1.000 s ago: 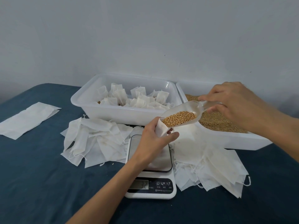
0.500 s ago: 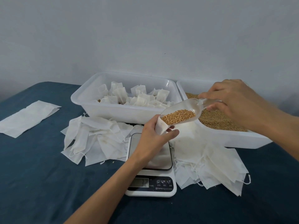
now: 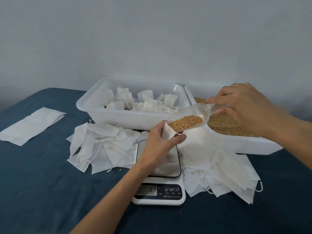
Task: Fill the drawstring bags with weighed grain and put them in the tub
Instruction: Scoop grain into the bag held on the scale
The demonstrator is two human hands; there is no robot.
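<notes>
My left hand (image 3: 160,142) grips a white drawstring bag (image 3: 168,132) upright over the kitchen scale (image 3: 159,173). My right hand (image 3: 239,105) holds the handle of a clear plastic scoop (image 3: 194,115) loaded with golden grain (image 3: 185,122). The scoop's lip touches the bag's open mouth. Behind the scale stands a white tub (image 3: 118,118) with several filled bags (image 3: 141,102) in it. A second white tub (image 3: 244,144) at the right holds loose grain (image 3: 226,124).
Piles of empty white bags lie left (image 3: 101,147) and right (image 3: 219,169) of the scale on the dark blue cloth. A flat white sheet (image 3: 32,125) lies at the far left. A pale wall rises right behind the tubs.
The scoop has tipped a little further toward the bag's mouth, and the grain has slid to its front. Both hands have stayed nearly in place.
</notes>
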